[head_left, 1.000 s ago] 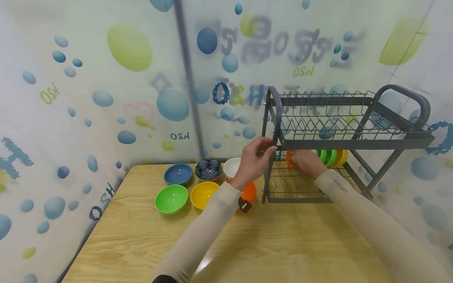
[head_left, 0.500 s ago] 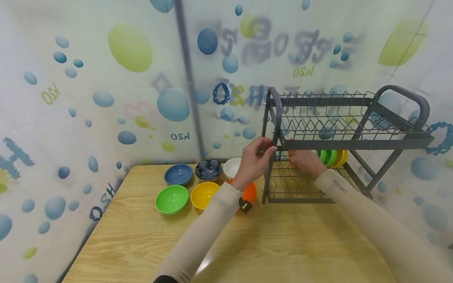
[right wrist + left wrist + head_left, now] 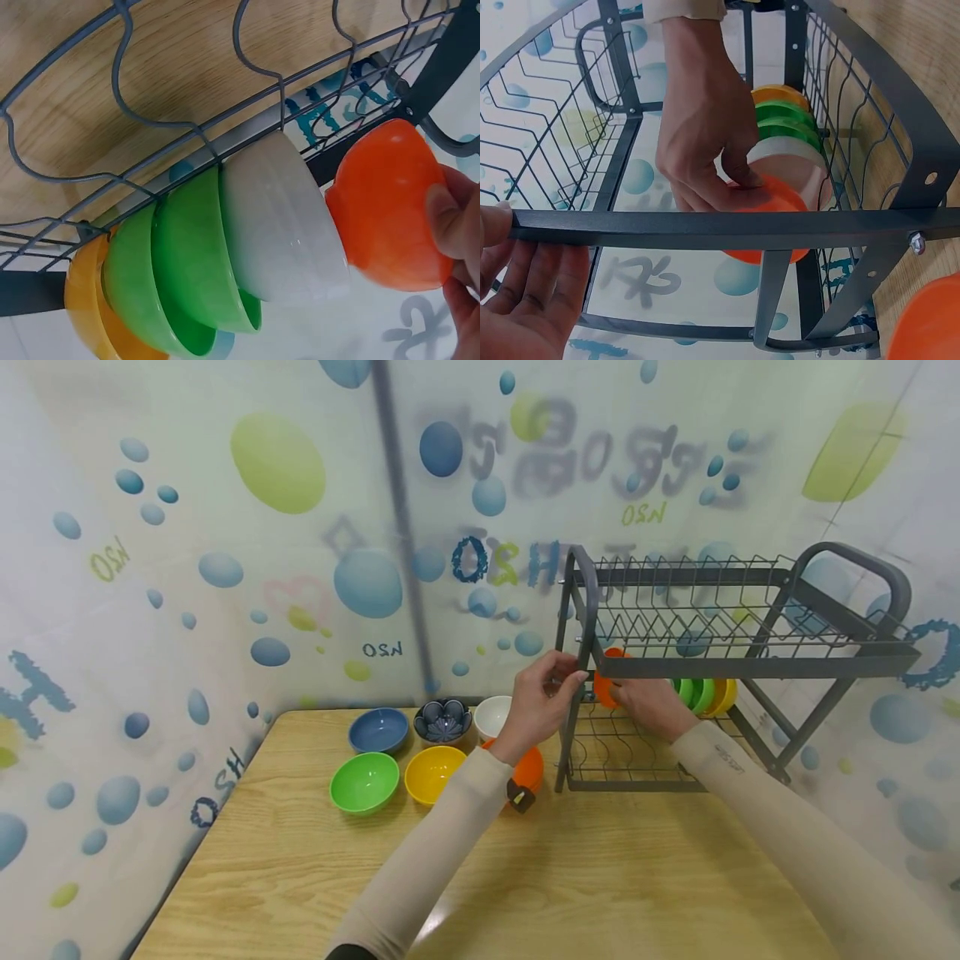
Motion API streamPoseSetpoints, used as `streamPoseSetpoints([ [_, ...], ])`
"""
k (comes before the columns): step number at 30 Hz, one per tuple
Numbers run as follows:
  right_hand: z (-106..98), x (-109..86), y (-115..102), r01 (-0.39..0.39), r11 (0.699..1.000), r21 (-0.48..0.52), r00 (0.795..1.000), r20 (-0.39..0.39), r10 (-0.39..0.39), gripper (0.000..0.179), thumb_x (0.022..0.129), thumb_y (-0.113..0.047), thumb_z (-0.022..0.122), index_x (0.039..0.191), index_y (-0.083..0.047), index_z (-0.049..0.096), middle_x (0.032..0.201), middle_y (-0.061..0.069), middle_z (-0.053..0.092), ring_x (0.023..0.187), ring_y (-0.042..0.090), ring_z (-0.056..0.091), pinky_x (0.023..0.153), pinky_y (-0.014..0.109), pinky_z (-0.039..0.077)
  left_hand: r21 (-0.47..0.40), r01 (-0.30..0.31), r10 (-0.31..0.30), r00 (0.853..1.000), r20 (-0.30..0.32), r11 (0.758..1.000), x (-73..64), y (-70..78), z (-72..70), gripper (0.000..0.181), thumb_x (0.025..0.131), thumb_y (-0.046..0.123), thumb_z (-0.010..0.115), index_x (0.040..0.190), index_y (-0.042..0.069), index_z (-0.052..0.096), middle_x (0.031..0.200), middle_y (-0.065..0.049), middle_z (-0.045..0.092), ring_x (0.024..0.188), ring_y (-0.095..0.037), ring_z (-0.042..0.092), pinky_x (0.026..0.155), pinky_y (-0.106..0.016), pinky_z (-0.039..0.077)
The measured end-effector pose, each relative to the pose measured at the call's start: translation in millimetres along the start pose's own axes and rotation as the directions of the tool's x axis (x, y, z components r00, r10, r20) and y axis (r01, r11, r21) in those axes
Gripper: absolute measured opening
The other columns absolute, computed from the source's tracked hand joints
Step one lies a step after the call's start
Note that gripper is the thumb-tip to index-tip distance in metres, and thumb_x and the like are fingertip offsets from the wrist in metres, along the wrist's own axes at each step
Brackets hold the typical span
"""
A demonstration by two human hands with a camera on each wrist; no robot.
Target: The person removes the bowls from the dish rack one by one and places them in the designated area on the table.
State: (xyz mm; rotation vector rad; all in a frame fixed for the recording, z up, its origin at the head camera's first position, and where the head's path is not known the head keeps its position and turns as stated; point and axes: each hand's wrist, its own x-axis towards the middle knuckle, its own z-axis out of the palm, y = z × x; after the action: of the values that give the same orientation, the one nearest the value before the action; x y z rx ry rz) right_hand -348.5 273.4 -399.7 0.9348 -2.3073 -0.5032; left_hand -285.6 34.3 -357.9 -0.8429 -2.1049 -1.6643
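My right hand reaches into the lower tier of a dark grey dish rack. Thumb and fingers pinch an orange bowl, which stands on its side near the rack's left end. Beside it, a white bowl leans in the wire slots, followed by two green bowls and a yellow bowl. At the rack's left side, my left hand grips the frame; the left wrist view has its thumb over a frame bar and its fingers beneath.
Left of the rack, several bowls stand on the wooden table: blue, dark flower-patterned, white, green, yellow and orange. My left forearm partly covers some. A patterned curtain hangs behind.
The orange bowl in my right hand has shifted slightly left and up, and turned so more of it shows. My left hand stays on the rack frame.
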Motion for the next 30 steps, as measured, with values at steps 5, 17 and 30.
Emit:
streamPoseSetpoints([
  [5,-2,-0.4,-1,-0.030,0.987,0.158,0.995,-0.089,0.045,0.016,0.080,0.014,0.077,0.087,0.000,0.074,0.104,0.016,0.071,0.091,0.035,0.067,0.081,0.049,0.058,-0.001,0.001,-0.001,1.000,0.001,1.000,-0.6,-0.8,-0.1,0.021,0.103,0.025,0.064,0.117,0.010,0.067,0.106,-0.008,0.073,0.088,-0.016,0.067,0.076,-0.020,0.057],
  [17,-19,-3.8,-2,-0.225,0.863,0.452,0.963,-0.033,0.269,0.028,0.083,0.012,0.074,0.104,-0.007,0.077,0.100,0.016,0.076,0.093,0.036,0.071,0.086,0.054,0.056,0.002,-0.020,0.020,1.000,0.008,1.000,0.8,-1.3,0.6,0.020,0.103,0.022,0.063,0.117,0.007,0.066,0.106,-0.011,0.073,0.089,-0.019,0.069,0.077,-0.019,0.058],
  [30,-40,-28.5,-5,-0.244,0.793,0.558,0.905,-0.164,0.393,0.039,0.086,0.011,0.074,0.120,-0.008,0.073,0.104,0.015,0.077,0.088,0.035,0.072,0.078,0.053,0.059,0.019,-0.002,0.002,1.000,0.003,1.000,-1.3,2.0,0.7,0.020,0.104,0.022,0.062,0.118,0.008,0.066,0.107,-0.010,0.072,0.089,-0.017,0.067,0.076,-0.018,0.057],
])
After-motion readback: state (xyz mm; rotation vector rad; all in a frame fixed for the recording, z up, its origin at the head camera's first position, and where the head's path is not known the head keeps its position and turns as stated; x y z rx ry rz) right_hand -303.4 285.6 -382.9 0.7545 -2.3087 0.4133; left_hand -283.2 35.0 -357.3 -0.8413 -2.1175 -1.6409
